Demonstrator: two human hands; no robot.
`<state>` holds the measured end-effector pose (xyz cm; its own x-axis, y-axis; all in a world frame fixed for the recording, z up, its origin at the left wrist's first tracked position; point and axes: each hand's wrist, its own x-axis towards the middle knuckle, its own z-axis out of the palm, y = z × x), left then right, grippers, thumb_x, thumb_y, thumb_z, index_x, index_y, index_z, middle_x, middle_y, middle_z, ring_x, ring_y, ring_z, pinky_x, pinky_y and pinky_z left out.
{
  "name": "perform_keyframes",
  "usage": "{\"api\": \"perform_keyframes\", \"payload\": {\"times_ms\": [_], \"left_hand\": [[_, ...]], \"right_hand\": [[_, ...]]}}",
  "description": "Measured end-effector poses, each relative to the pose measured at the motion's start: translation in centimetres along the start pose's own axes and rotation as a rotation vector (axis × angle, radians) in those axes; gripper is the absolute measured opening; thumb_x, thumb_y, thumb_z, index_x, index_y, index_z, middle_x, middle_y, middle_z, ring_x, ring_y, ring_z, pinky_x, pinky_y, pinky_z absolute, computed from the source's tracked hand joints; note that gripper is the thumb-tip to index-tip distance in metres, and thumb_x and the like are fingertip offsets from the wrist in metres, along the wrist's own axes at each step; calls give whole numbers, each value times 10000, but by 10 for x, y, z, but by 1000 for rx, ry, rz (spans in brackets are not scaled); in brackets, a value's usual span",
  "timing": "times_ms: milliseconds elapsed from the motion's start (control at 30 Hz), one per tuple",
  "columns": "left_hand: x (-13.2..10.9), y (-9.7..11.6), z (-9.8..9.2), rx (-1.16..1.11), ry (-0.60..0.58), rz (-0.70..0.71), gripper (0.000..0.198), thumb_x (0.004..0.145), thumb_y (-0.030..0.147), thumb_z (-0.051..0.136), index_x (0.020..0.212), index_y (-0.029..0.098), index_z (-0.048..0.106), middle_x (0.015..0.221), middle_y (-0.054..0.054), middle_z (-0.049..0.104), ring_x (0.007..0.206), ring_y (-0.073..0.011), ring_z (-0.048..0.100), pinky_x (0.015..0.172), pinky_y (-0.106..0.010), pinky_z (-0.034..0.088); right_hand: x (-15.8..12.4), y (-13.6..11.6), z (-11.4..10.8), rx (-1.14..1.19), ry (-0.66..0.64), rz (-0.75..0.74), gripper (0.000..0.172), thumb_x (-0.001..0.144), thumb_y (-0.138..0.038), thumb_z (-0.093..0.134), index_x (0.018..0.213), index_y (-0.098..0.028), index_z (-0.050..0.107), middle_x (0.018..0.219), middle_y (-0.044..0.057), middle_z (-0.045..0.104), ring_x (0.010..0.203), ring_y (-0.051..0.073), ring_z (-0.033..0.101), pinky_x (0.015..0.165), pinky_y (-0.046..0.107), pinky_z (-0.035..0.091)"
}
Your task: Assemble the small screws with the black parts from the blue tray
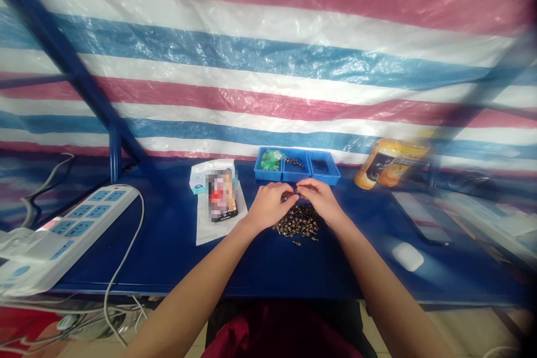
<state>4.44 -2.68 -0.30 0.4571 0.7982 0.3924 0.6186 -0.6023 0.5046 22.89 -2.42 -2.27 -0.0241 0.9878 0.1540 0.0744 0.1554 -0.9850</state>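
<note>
Up front on the blue bench, a white mouse is sitting off to the right and a power strip is lying along the left edge. Just past that, a pile of small dark metal bits is sitting dead centre, with the left hand and right hand meeting over its far edge, fingers curling in and pinching one small piece between them. Farther back a phone is lying on white paper at left, a blue compartment tray is sitting just behind the hands, and an orange bottle is lying sideways at right.
</note>
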Motion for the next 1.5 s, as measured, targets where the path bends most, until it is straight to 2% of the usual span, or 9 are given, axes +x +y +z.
{"api": "perform_keyframes", "payload": {"times_ms": [167, 267, 400, 733, 1133, 1500], "left_hand": [[1, -1, -2, -21, 44, -39, 249, 950, 414, 518, 985, 250, 702, 911, 0, 730, 863, -189, 649, 758, -288, 467], [1, 0, -2, -63, 26, 5, 249, 966, 380, 500, 1050, 271, 708, 944, 13, 742, 864, -180, 654, 775, -283, 463], [0, 0, -1, -61, 10, 68, 254, 981, 315, 480, 979, 264, 729, 947, 19, 752, 852, -177, 654, 789, -286, 452], [2, -3, -1, -37, 40, 77, 219, 971, 275, 500, 947, 256, 716, 889, 17, 742, 825, -170, 649, 762, -281, 442], [2, 0, -2, -27, 47, -26, 184, 939, 290, 538, 981, 260, 716, 939, 18, 752, 884, -185, 676, 790, -284, 492], [1, -1, -1, -25, 48, -64, 195, 936, 314, 525, 986, 253, 703, 947, 7, 749, 887, -184, 680, 790, -278, 500]], "right_hand": [[-3, -7, 0, 38, -18, 64, 316, 739, -500, 748, 792, -195, 684, 757, 33, 685, 712, 168, 593, 739, 324, 481], [-4, -7, 1, 34, -34, 68, 336, 752, -525, 740, 767, -197, 667, 740, 26, 672, 698, 161, 579, 725, 313, 471], [-4, -5, 1, 8, -56, 39, 336, 797, -528, 702, 744, -201, 649, 738, 16, 659, 689, 152, 564, 716, 301, 452], [-1, 0, 1, -28, -107, 13, 376, 868, -522, 614, 682, -196, 588, 689, 1, 606, 672, 147, 540, 702, 297, 415], [-2, -1, 1, -43, -115, 28, 334, 816, -535, 659, 774, -203, 644, 729, 6, 630, 695, 155, 563, 707, 299, 443], [-3, -2, -1, -38, -120, 22, 227, 802, -429, 672, 845, -207, 667, 749, 1, 638, 693, 149, 568, 713, 304, 453]]}}
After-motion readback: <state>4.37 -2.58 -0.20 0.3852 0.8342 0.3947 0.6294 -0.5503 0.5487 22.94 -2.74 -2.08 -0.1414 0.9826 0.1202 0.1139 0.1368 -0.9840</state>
